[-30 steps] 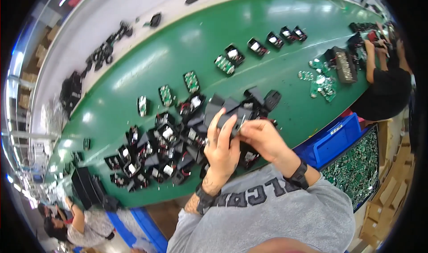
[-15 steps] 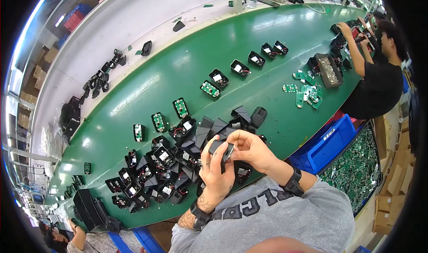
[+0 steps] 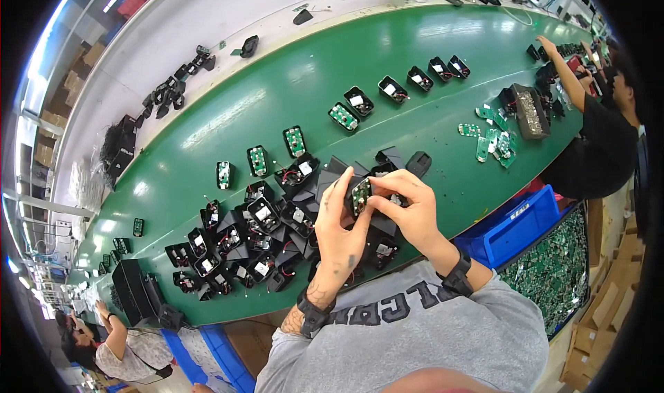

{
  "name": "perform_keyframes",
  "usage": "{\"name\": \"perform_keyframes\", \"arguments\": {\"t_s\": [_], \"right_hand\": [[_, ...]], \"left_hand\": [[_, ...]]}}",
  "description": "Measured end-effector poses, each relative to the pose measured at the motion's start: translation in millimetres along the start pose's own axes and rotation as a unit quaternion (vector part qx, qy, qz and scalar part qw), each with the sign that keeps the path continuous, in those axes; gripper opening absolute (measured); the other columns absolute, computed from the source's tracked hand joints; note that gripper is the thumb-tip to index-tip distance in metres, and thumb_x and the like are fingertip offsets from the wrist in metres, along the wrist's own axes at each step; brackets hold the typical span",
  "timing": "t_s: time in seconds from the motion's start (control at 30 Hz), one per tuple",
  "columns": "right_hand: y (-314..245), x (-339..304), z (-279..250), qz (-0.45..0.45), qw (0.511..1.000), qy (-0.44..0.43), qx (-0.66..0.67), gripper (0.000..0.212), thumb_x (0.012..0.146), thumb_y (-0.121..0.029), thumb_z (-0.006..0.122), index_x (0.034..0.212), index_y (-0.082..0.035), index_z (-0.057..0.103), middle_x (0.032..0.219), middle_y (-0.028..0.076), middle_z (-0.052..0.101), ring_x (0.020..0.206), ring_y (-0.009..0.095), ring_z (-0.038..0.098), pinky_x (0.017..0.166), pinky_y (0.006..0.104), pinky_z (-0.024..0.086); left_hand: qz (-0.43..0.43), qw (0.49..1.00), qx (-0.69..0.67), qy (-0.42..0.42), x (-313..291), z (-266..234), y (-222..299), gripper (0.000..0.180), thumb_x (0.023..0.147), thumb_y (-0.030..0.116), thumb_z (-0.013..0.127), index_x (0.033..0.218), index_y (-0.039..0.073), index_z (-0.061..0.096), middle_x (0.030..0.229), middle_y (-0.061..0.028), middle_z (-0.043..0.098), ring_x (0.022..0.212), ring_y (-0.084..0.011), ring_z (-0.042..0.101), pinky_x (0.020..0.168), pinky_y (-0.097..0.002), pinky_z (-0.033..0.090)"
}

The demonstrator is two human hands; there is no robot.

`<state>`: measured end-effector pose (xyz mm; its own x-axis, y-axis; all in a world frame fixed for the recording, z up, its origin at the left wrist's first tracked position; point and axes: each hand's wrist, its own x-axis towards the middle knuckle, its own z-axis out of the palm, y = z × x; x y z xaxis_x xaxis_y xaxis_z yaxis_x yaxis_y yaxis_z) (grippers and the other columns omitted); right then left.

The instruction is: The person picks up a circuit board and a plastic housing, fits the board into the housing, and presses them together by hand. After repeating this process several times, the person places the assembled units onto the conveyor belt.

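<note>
Between my hands is a small black plastic housing with a green circuit board (image 3: 361,196) set in its open face, which is turned to the right. My left hand (image 3: 337,244) holds the housing from the left, with its fingers along the far side and the thumb below. From the right, my right hand (image 3: 409,209) presses thumb and forefinger on the board's edge. Just left of my hands lies a heap of open black housings (image 3: 263,214) with red wires and white parts inside. Beyond it stand housings with green boards, one of them a boarded housing (image 3: 294,142).
Open housings form a row along the green table (image 3: 443,40). Loose green circuit boards (image 3: 492,140) lie at right beside a box of small metal parts (image 3: 529,113). A blue bin (image 3: 512,227) and a tray of boards (image 3: 550,272) sit by the table edge. Co-workers are at both ends.
My hands have turned the housing so that the circuit board's face now shows. Both hands have risen slightly on the picture, and the whole view has shifted a little.
</note>
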<state>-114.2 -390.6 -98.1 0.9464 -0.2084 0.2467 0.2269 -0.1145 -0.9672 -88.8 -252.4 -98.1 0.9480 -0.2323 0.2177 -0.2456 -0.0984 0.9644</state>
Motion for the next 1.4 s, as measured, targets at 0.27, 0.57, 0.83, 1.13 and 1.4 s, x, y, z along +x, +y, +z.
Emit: {"name": "perform_keyframes", "arguments": {"t_s": [0.27, 0.57, 0.83, 1.13, 1.4], "right_hand": [[-5.0, 10.9, -8.3, -0.227, 0.951, -0.057, -0.201, 0.039, 0.075, 0.000, 0.071, 0.113, -0.006, 0.066, 0.093, 0.009, 0.062, 0.082, 0.020, 0.061, 0.069, 0.0285, 0.051], [-11.1, 10.2, -17.2, -0.086, 0.994, -0.046, -0.052, 0.032, 0.074, -0.007, 0.075, 0.105, -0.007, 0.067, 0.099, 0.007, 0.062, 0.087, 0.017, 0.062, 0.074, 0.0291, 0.051], [1.6, 18.3, -16.8, -0.212, 0.970, -0.032, -0.111, 0.032, 0.070, -0.004, 0.077, 0.101, -0.006, 0.067, 0.101, 0.008, 0.064, 0.090, 0.023, 0.061, 0.076, 0.0294, 0.049], [13.2, 13.4, -29.3, -0.061, 0.993, -0.091, 0.044, 0.023, 0.076, -0.001, 0.074, 0.094, -0.003, 0.060, 0.090, 0.007, 0.065, 0.083, 0.018, 0.061, 0.075, 0.0296, 0.049], [17.7, 17.7, -38.3, 0.213, 0.897, -0.050, 0.385, 0.017, 0.089, -0.006, 0.063, 0.104, 0.000, 0.058, 0.086, 0.005, 0.065, 0.067, 0.008, 0.059, 0.058, 0.0205, 0.048]], "left_hand": [[-0.031, 0.999, 0.008, -0.044, 1.8, -13.8, 4.8, 0.070, 0.082, -0.001, 0.067, 0.143, 0.011, 0.037, 0.116, -0.0064, 0.050, 0.098, -0.0127, 0.059, 0.075, -0.0236, 0.054], [-0.041, 0.992, 0.018, -0.116, 4.8, -17.7, 16.2, 0.075, 0.079, -0.002, 0.070, 0.145, 0.011, 0.036, 0.117, -0.0065, 0.049, 0.092, -0.0095, 0.059, 0.065, -0.0201, 0.053], [-0.088, 0.991, -0.025, -0.100, 8.4, -11.5, 10.0, 0.075, 0.078, -0.007, 0.067, 0.144, 0.008, 0.035, 0.099, -0.0014, 0.062, 0.079, -0.0054, 0.059, 0.064, -0.0190, 0.051], [-0.178, 0.953, -0.203, -0.141, 15.6, -15.1, 11.9, 0.074, 0.074, -0.008, 0.067, 0.141, 0.005, 0.035, 0.108, -0.0081, 0.059, 0.089, -0.0154, 0.062, 0.070, -0.0285, 0.057], [-0.240, 0.916, -0.245, -0.206, 23.1, -15.2, 19.6, 0.059, 0.088, -0.002, 0.057, 0.141, 0.010, 0.033, 0.117, -0.0085, 0.055, 0.096, -0.0172, 0.060, 0.067, -0.0307, 0.058]]}}
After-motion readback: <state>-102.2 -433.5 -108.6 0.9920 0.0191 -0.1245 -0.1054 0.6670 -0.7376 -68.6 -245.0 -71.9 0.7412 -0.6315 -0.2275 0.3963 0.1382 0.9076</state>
